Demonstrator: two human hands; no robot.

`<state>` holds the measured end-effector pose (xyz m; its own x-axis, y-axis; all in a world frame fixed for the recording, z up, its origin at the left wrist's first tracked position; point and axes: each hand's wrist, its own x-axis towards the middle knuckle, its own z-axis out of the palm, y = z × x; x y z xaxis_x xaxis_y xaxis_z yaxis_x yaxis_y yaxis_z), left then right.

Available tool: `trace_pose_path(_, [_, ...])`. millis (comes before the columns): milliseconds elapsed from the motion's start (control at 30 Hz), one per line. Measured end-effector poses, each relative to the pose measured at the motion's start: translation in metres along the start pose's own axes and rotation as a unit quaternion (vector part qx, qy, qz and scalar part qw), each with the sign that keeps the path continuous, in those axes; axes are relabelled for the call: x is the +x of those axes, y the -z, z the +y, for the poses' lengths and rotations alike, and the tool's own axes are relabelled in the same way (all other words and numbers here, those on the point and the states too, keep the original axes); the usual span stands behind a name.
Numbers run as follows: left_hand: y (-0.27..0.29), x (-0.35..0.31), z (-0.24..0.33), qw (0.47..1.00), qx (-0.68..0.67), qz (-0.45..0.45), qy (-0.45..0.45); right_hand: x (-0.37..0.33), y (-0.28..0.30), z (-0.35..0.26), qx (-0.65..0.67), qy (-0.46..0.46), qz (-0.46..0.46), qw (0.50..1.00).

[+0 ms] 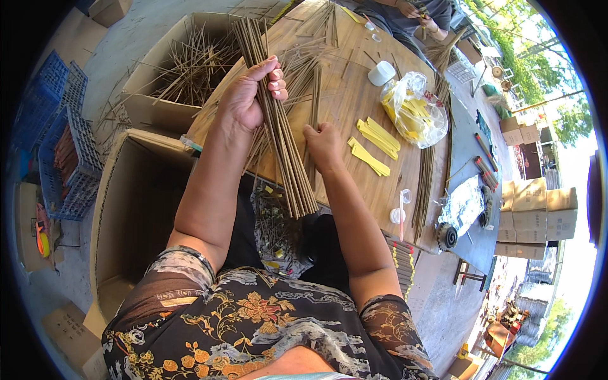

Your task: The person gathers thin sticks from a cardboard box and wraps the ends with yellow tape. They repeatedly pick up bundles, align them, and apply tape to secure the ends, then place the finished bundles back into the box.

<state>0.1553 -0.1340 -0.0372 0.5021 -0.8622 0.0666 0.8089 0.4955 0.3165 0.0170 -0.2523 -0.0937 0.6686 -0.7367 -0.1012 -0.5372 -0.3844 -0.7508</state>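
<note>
A thick bundle of thin brown sticks slants in front of me, its lower ends near my lap. My left hand is closed round its upper part. At the near edge of the wooden table, my right hand is closed round a few similar thin sticks, which show above and below the fist. Loose sticks lie on the table behind both hands. Right of my right hand are two small stacks of yellow strips. A clear plastic bag with more yellow strips sits beyond them.
A cardboard box of tangled sticks stands left of the table; an open, deep box is nearer. Blue crates are far left. A white jar and small container stand on the table. Across it sits another person.
</note>
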Motion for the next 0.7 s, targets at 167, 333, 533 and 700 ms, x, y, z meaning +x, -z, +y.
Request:
trace_pose_path(167, [0.003,-0.003,0.008,0.999,-0.010,0.031,0.003,-0.005,-0.019,-0.033,-0.078,0.020,-0.012,0.997])
trace_pose_path(333, [-0.001,-0.003,0.010,0.999,-0.008,0.040,-0.018,0.025,-0.033,-0.021,-0.075,0.074,-0.051,0.993])
trace_pose_path(533, [0.002,-0.001,0.011,0.999,-0.012,0.039,-0.014,0.060,-0.049,-0.030,0.031,0.043,-0.070,0.996])
trace_pose_path(700, [0.004,-0.001,0.012,0.999,-0.016,0.046,-0.021,0.053,-0.042,-0.019,0.151,0.061,-0.078,0.984])
